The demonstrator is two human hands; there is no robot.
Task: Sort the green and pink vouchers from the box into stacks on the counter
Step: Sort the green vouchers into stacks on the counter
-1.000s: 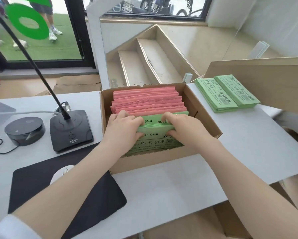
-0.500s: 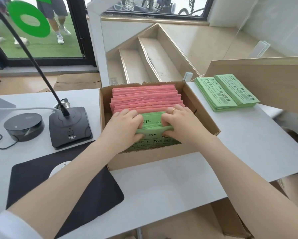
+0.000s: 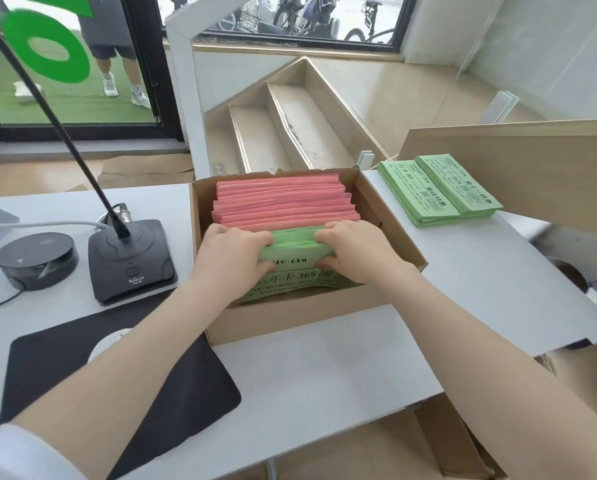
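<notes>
- One view only, from a camera worn on the person's head; no second view shares the scene.
- It looks forward and steeply down over the white counter (image 3: pixel 480 289), with both forearms entering from the bottom edge and running up toward the middle.
- It sits close: the cardboard box (image 3: pixel 290 320) fills the centre of the frame, and the left hand (image 3: pixel 229 258) and right hand (image 3: pixel 356 249) lie just above mid-frame.
- The wide angle bends straight edges near the borders and takes in much beyond the counter: the steps (image 3: pixel 290 133) ahead and the glass door (image 3: pixel 65 64) at upper left.
</notes>
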